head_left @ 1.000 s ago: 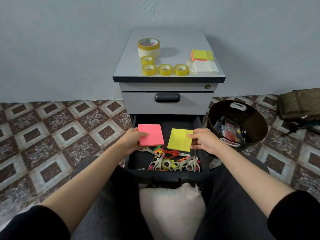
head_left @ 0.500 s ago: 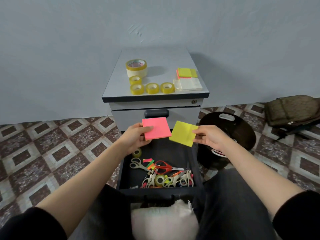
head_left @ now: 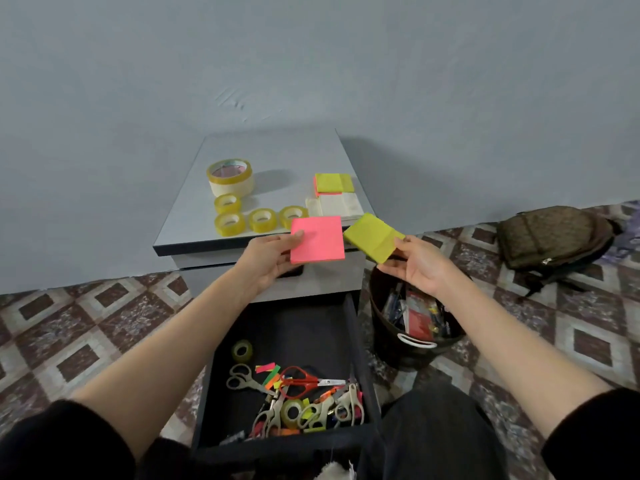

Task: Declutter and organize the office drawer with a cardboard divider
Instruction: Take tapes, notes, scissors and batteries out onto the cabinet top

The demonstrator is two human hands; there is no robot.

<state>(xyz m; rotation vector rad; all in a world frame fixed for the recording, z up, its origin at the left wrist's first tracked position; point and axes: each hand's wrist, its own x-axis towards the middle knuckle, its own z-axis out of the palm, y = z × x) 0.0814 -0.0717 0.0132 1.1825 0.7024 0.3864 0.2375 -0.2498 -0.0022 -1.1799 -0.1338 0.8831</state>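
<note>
1. The left hand (head_left: 266,265) pinches a pink sticky pad (head_left: 318,245) by its left edge, thumb on top. It holds the pad in the air over the front edge of the cabinet (head_left: 277,150).
2. The right hand (head_left: 419,268) pinches a yellow sticky pad (head_left: 372,235) at its right corner, tilted, over the cabinet's front right corner. The two pads nearly meet; I cannot tell whether they touch.
3. On the cabinet's top, a large tape roll (head_left: 229,176) and four small tape rolls (head_left: 263,220) sit toward the left. A stack of note pads (head_left: 333,183) sits toward the right.
4. The cabinet's bottom drawer (head_left: 298,327) is pulled open. In its near half lie a loose tape roll (head_left: 241,351), red scissors (head_left: 301,381), grey scissors (head_left: 242,377) and coloured flags.
5. A black bin (head_left: 381,334) holding pens stands on the floor just right of the cabinet. A brown backpack (head_left: 554,237) lies farther right.
</note>
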